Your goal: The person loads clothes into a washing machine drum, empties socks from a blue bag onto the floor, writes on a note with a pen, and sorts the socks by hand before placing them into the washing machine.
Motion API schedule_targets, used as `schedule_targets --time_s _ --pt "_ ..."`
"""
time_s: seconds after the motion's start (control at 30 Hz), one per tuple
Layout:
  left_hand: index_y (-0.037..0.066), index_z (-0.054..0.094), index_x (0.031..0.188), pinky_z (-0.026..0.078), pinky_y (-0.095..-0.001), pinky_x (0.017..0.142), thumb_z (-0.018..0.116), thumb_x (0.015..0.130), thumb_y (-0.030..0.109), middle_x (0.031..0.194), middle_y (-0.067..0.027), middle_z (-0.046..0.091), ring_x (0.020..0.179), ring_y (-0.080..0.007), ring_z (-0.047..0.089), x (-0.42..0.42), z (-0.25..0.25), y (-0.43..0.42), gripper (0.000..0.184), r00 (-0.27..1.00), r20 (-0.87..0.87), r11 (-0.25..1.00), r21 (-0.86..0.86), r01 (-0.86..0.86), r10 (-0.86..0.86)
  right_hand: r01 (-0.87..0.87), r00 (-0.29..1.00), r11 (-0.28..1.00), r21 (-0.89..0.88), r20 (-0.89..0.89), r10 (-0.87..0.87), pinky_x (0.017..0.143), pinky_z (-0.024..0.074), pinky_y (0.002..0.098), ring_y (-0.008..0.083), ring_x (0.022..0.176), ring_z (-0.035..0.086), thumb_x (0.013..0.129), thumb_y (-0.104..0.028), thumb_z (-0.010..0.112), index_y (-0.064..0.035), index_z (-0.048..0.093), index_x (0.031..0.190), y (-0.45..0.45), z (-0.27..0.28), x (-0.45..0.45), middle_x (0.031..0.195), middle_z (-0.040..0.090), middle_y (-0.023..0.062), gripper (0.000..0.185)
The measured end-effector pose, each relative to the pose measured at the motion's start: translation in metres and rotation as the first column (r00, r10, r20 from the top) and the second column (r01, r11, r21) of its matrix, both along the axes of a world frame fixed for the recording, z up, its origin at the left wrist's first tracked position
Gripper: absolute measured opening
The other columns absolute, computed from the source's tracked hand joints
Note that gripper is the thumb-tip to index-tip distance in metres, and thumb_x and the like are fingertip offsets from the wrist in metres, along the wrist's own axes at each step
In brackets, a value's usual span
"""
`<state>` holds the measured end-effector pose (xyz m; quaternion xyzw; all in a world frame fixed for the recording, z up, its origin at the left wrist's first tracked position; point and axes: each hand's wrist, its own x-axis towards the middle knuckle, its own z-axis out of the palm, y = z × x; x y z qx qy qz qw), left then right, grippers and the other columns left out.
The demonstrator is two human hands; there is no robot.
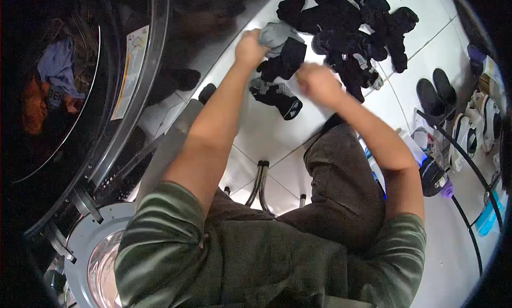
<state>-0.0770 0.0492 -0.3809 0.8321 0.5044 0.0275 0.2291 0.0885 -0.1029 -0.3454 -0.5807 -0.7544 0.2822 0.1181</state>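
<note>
My left hand is closed on the edge of a grey sock above the white tiled floor. Right beside that sock is a black sock. Close to its right edge is my right hand, its fingers curled in and smeared by motion; whether it holds anything cannot be made out. Below the two hands a black and grey sock with a white logo lies flat on the tiles. A heap of black socks spreads over the floor beyond my hands, to the upper right.
On the left stands a front-loading washing machine with its round door swung open and coloured clothes visible through the dark glass. Black slippers, white sneakers and a black cable are at the right. Metal stool legs show between my knees.
</note>
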Motion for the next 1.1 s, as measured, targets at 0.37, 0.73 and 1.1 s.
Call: schedule_targets --time_s 0.37,0.73,1.1 --pt "0.001 0.056 0.103 0.045 -0.0422 0.078 0.063 0.059 0.027 0.091 -0.0230 0.061 0.088 -0.0379 0.058 -0.042 0.087 -0.026 0.051 0.826 0.086 0.827 0.034 -0.561 0.556 -0.419 0.805 0.889 -0.185 0.377 0.458 0.094 0.0311 0.0487 0.0298 0.119 0.035 0.079 -0.018 0.049 -0.0117 0.066 0.098 -0.070 -0.050 -0.023 0.134 0.035 0.0069 0.026" --pt "0.002 0.050 0.104 0.042 -0.0396 0.084 0.077 0.055 0.013 0.104 -0.0186 0.055 0.098 -0.0341 0.052 -0.038 0.075 -0.115 0.057 0.981 0.103 0.957 0.257 0.136 -0.167 0.269 0.907 0.959 -0.094 -0.310 -0.285 0.080 0.0455 0.0360 0.0247 0.096 0.056 0.077 -0.011 0.054 -0.0027 0.063 0.094 -0.061 0.045 -0.001 0.112 0.055 0.0122 0.021" --pt "-0.001 0.051 0.084 0.049 -0.0377 0.055 0.052 0.081 0.017 0.067 -0.0098 0.055 0.056 -0.0239 0.056 -0.041 0.081 -0.081 0.018 0.321 0.231 0.239 -0.971 0.016 0.918 0.829 0.081 0.119 -0.546 -0.093 -0.992 0.059 0.0372 0.0244 0.0127 0.065 0.048 0.070 -0.021 0.062 -0.0007 0.060 0.084 -0.108 -0.089 0.182 0.070 0.055 0.0012 0.025"
